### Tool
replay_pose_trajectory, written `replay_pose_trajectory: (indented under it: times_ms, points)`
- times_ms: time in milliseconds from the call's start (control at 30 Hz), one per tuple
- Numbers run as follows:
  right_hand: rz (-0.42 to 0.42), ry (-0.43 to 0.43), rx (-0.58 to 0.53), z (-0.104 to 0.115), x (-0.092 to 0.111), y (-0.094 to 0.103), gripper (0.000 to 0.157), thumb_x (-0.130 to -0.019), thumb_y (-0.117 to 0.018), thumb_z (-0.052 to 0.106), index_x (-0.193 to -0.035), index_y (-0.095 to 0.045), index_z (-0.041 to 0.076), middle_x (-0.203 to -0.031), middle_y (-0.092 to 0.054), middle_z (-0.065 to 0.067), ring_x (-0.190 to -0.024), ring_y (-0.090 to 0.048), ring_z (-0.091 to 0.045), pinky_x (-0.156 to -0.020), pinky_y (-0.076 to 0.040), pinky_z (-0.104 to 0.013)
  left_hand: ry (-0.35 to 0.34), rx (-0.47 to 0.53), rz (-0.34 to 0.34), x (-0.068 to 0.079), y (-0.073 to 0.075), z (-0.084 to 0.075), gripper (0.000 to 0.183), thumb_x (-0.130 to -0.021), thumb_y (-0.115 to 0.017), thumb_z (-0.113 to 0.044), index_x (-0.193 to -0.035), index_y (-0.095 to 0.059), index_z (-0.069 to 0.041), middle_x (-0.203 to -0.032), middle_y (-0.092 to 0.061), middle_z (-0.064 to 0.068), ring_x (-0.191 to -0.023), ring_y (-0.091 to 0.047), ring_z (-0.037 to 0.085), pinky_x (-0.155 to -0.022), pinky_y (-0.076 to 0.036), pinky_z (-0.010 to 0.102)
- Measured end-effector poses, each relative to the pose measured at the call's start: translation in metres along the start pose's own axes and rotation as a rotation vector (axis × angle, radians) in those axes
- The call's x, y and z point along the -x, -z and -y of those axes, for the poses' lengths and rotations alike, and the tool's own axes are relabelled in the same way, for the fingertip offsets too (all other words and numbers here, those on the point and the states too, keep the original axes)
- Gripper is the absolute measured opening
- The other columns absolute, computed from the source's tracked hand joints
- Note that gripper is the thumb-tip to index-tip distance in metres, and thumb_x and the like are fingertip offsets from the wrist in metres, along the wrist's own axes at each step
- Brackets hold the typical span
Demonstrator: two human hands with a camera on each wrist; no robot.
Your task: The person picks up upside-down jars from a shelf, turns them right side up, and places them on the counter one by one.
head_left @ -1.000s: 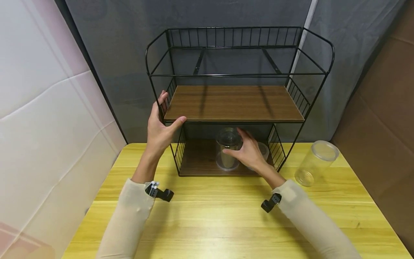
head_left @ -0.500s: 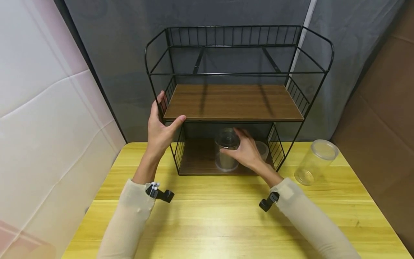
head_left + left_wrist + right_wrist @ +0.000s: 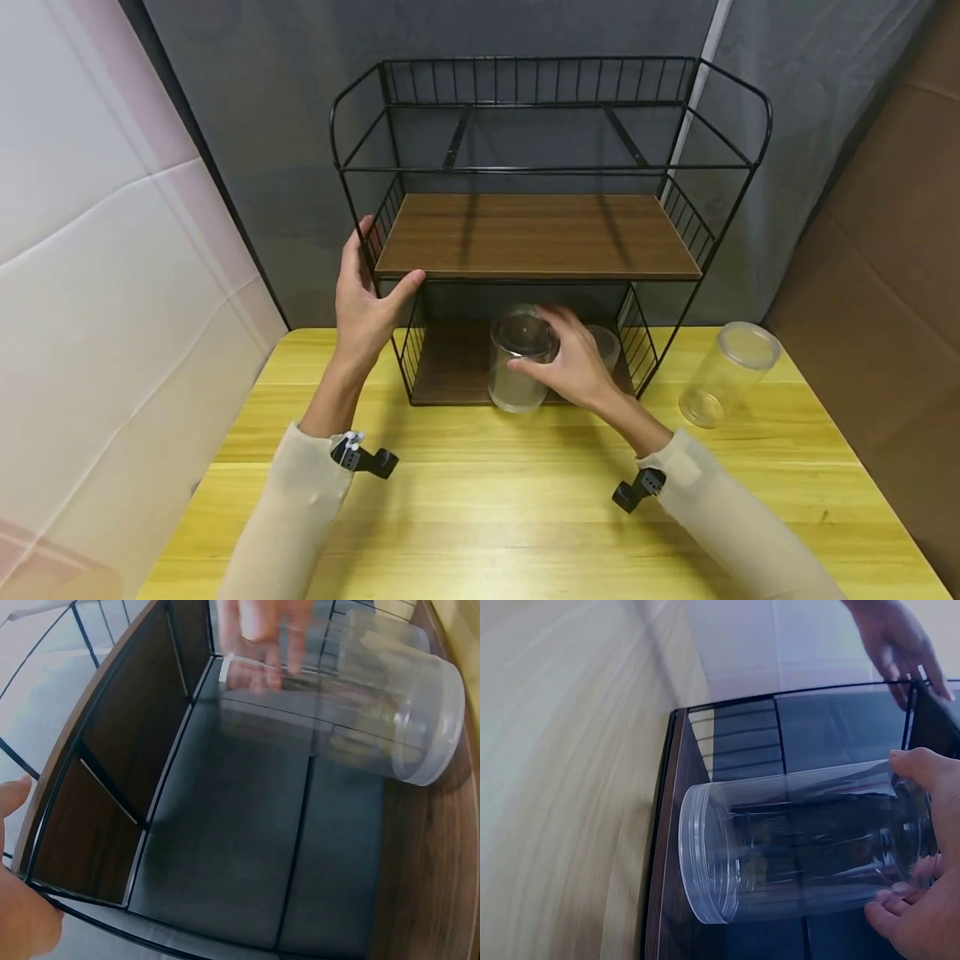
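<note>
change: clear cylindrical plastic jar [image 3: 515, 385] sits farther forward, at the front edge of the lower brown wooden shelf [image 3: 448, 367], base contact unclear | means: nearly clear of that tier | right hand [image 3: 576, 358]: grip curled round jar | left hand [image 3: 362, 312]: holds black wire-framed rack [image 3: 540, 237]

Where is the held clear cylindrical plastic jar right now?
In the head view, the held jar is in the right hand, by the front edge of the lower brown wooden shelf, left of another clear container.
</note>
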State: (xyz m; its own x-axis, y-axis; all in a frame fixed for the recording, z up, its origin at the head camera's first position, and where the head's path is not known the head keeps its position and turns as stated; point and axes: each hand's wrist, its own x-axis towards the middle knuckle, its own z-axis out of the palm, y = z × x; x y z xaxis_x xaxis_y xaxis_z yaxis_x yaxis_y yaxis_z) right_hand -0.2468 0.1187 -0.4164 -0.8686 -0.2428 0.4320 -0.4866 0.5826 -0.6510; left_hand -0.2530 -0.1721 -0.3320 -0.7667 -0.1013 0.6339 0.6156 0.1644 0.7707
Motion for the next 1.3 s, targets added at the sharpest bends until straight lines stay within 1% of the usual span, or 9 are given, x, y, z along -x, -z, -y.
replay_pose_trajectory:
  times_ms: [200, 333, 467, 533, 633, 833, 1000, 1133, 1300]
  points:
    - [-0.035, 0.049, -0.060, 0.008, 0.012, 0.009, 0.089, -0.074, -0.099, 0.033, -0.148, -0.059, 0.003, -0.146, -0.058, -0.018, -0.124, -0.064, -0.038, -0.101, -0.058, -0.050, -0.030, 0.009, -0.062, 0.017, 0.001, -0.005, 0.092, -0.092, -0.078, 0.007, -0.166, -0.025, -0.003, -0.172, -0.030, 0.005, -0.161, -0.024, 0.017, -0.131, -0.021, 0.032]
    - [-0.056, 0.068, -0.095, 0.013, 0.020, 0.018, 0.089, -0.073, -0.099, 0.028, -0.148, -0.059, 0.002, -0.147, -0.057, -0.017, -0.123, -0.065, -0.037, -0.100, -0.059, -0.048, -0.100, -0.002, -0.146, 0.032, 0.000, -0.008, 0.091, -0.089, -0.079, 0.010, -0.164, -0.029, 0.000, -0.170, -0.034, 0.009, -0.159, -0.029, 0.019, -0.132, -0.021, 0.036]
    - [-0.078, 0.062, -0.179, 0.018, 0.029, 0.027, 0.088, -0.075, -0.098, 0.020, -0.150, -0.057, 0.001, -0.150, -0.055, -0.015, -0.131, -0.060, -0.034, -0.107, -0.056, -0.045, -0.192, -0.011, -0.197, 0.051, -0.005, -0.009, 0.084, -0.089, -0.077, 0.009, -0.160, -0.034, 0.003, -0.166, -0.040, 0.013, -0.158, -0.032, 0.025, -0.132, -0.021, 0.043]
    - [-0.088, 0.050, -0.256, 0.020, 0.033, 0.031, 0.086, -0.076, -0.097, 0.014, -0.151, -0.056, 0.000, -0.152, -0.053, -0.014, -0.136, -0.056, -0.032, -0.111, -0.052, -0.041, -0.224, -0.001, -0.184, 0.061, -0.008, -0.008, 0.079, -0.091, -0.078, 0.003, -0.159, -0.036, 0.004, -0.164, -0.042, 0.015, -0.157, -0.032, 0.028, -0.132, -0.021, 0.045]
    - [-0.107, 0.035, -0.367, 0.024, 0.038, 0.037, 0.083, -0.079, -0.093, 0.006, -0.152, -0.054, 0.001, -0.155, -0.051, -0.012, -0.141, -0.052, -0.029, -0.115, -0.048, -0.034, -0.241, 0.043, -0.116, 0.076, -0.016, -0.007, 0.076, -0.096, -0.079, -0.012, -0.157, -0.038, 0.004, -0.163, -0.044, 0.017, -0.157, -0.032, 0.033, -0.131, -0.020, 0.048]
    - [-0.161, 0.022, -0.586, 0.030, 0.043, 0.050, 0.076, -0.083, -0.082, -0.010, -0.153, -0.052, -0.004, -0.154, -0.050, -0.015, -0.140, -0.054, -0.026, -0.115, -0.045, -0.031, -0.158, 0.110, 0.074, 0.102, -0.033, 0.000, 0.090, -0.095, -0.081, -0.041, -0.161, -0.035, -0.001, -0.166, -0.040, 0.015, -0.158, -0.030, 0.034, -0.132, -0.019, 0.043]
    - [-0.231, 0.011, -0.731, 0.035, 0.046, 0.059, 0.070, -0.085, -0.071, -0.016, -0.151, -0.050, -0.009, -0.148, -0.052, -0.023, -0.131, -0.061, -0.018, -0.109, -0.051, -0.027, -0.038, 0.154, 0.172, 0.114, -0.045, 0.008, 0.108, -0.088, -0.083, -0.055, -0.166, -0.028, -0.007, -0.168, -0.036, 0.017, -0.157, -0.031, 0.030, -0.131, -0.021, 0.037]
    - [-0.288, 0.002, -0.835, 0.039, 0.047, 0.062, 0.065, -0.089, -0.064, -0.015, -0.151, -0.047, -0.014, -0.148, -0.051, -0.029, -0.129, -0.063, -0.018, -0.106, -0.053, -0.026, 0.061, 0.239, 0.225, 0.120, -0.053, 0.012, 0.119, -0.082, -0.087, -0.058, -0.167, -0.022, -0.007, -0.169, -0.031, 0.019, -0.158, -0.031, 0.029, -0.130, -0.024, 0.033]
    - [-0.311, -0.026, -1.058, 0.043, 0.047, 0.064, 0.064, -0.096, -0.060, -0.006, -0.155, -0.037, -0.016, -0.154, -0.047, -0.027, -0.136, -0.059, -0.023, -0.113, -0.048, -0.032, 0.202, 0.421, 0.274, 0.124, -0.063, 0.012, 0.128, -0.077, -0.093, -0.053, -0.168, -0.015, -0.007, -0.170, -0.028, 0.015, -0.156, -0.032, 0.027, -0.127, -0.028, 0.028]
